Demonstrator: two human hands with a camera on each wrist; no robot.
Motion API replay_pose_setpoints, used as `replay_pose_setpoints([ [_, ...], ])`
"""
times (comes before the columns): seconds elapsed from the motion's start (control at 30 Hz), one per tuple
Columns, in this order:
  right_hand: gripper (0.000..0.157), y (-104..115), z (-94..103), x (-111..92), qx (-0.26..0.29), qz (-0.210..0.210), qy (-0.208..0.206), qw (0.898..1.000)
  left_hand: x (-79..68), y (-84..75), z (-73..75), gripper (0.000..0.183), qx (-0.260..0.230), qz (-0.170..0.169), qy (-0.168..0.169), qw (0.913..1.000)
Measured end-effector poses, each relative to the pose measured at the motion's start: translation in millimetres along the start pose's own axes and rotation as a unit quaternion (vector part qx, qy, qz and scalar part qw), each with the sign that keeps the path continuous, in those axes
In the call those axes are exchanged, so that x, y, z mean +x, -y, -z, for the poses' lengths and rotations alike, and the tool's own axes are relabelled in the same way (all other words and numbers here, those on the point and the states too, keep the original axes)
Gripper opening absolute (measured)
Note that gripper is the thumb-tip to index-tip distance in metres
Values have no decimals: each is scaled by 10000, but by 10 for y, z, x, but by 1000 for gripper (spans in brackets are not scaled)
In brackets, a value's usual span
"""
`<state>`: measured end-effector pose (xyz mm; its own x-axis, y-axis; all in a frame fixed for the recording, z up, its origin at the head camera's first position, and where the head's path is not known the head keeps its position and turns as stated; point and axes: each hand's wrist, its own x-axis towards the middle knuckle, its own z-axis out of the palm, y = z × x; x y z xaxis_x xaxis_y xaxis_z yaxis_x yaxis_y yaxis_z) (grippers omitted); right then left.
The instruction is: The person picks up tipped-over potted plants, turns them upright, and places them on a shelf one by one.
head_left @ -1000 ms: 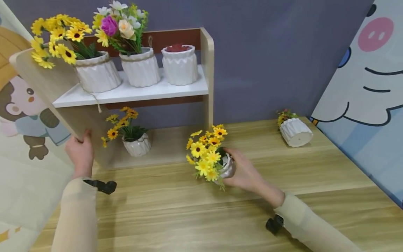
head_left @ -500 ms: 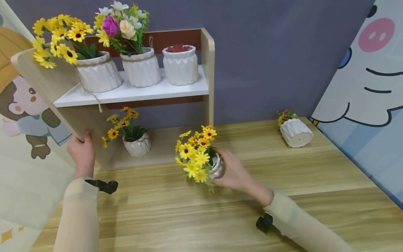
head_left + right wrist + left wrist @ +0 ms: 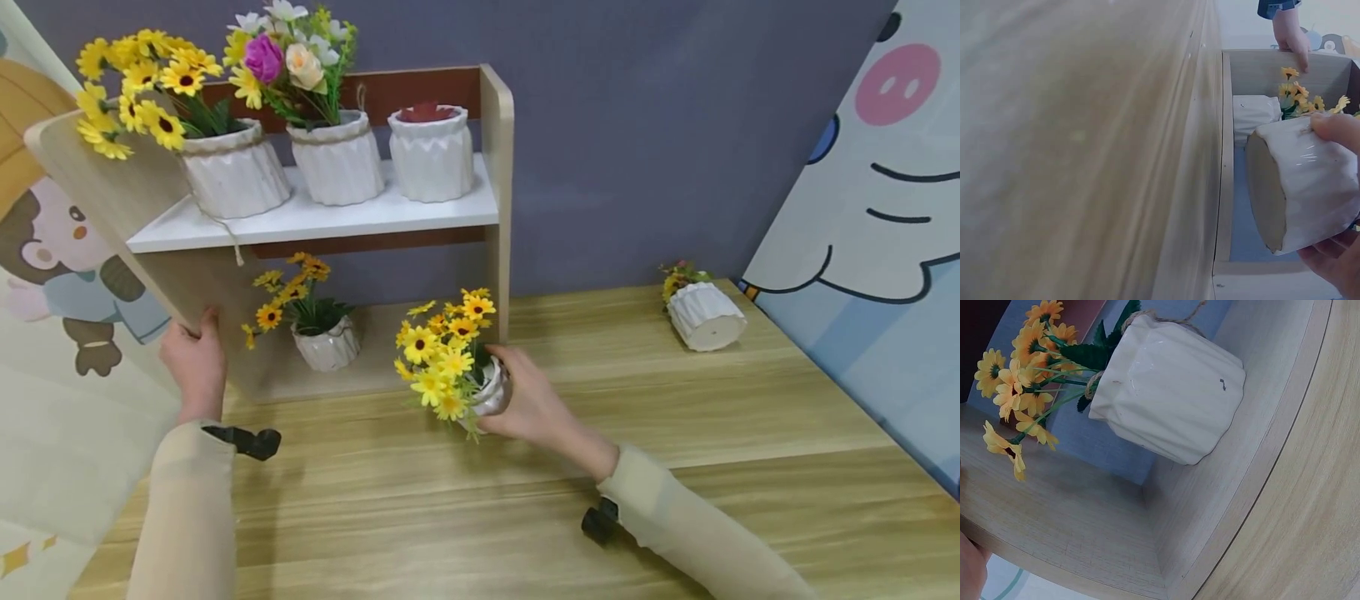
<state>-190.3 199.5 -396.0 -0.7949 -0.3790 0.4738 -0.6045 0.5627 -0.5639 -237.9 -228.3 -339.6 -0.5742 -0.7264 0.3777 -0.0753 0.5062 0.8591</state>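
My right hand [image 3: 536,404] grips a white ribbed flower pot [image 3: 491,390] with yellow daisy-like flowers [image 3: 442,354], just in front of the shelf's lower opening. In the right wrist view, thumb and fingers wrap the pot [image 3: 1304,181], its flat base raised off the wood. My left hand [image 3: 193,367] grips the front edge of the small shelf unit's left side panel [image 3: 168,292]; its outer fingers are hidden behind the panel. Inside the lower level stands another white pot [image 3: 327,346] with orange-yellow flowers, upright, close to the left hand.
On the white upper board [image 3: 322,225] stand a pot of yellow flowers [image 3: 236,171], a mixed bouquet pot [image 3: 337,162] and a pot with something dark red [image 3: 431,158]. Another flower pot [image 3: 705,317] lies tipped over at the table's [image 3: 420,517] back right.
My right hand has carried the pot of yellow flowers leftward and slightly back, toward the shelf's lower opening. The left hand stays on the side panel.
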Motion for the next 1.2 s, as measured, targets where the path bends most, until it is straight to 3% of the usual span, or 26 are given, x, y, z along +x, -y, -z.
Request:
replay_pose_setpoints([
  [0.27, 96, 40, -106, 101, 40, -69, 81, 9999, -8, -49, -4, 33, 19, 40, 87, 10000],
  [0.7, 94, 54, -357, 299, 190, -450, -51, 9988, -12, -25, -11, 40, 18, 95, 158, 9998],
  [0.97, 94, 54, -453, 408, 149, -658, 29, 9977, -50, -55, 17, 21, -155, -209, -16, 9997],
  [1.2, 94, 75, -539, 503, 102, -811, -10, 9967, -52, -41, 23, 19, -291, -304, -51, 9991],
])
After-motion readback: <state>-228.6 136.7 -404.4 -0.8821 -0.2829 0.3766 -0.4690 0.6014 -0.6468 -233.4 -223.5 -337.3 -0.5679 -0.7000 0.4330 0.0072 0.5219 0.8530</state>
